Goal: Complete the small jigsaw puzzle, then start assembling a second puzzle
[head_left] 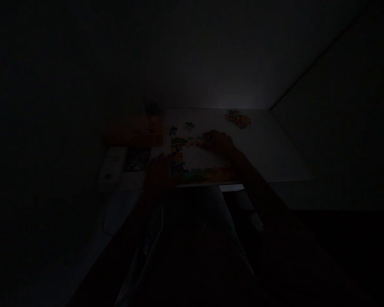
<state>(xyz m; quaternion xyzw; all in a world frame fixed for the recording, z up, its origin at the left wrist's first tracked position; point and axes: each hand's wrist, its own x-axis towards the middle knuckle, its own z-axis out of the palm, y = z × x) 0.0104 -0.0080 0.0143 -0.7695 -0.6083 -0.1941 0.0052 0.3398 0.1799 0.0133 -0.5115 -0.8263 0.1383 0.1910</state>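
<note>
The scene is very dark. A partly joined jigsaw puzzle (205, 175) lies on the white table, its left side and near edge forming a coloured border around a pale middle. My right hand (219, 143) reaches over the puzzle's upper part, its fingers curled together on a small puzzle piece (191, 143) at the top row. Fine detail at those fingertips is lost in the dark. At the puzzle's lower left corner my left hand (161, 170) lies flat on the table, fingers stretched forward beside the border.
Loose puzzle pieces (188, 126) lie beyond the puzzle, with another piece (173, 130) to their left. A heap of pieces (238, 119) sits at the back right. On the left are an orange box (134, 132), a dark picture card (138, 159) and a white object (112, 164).
</note>
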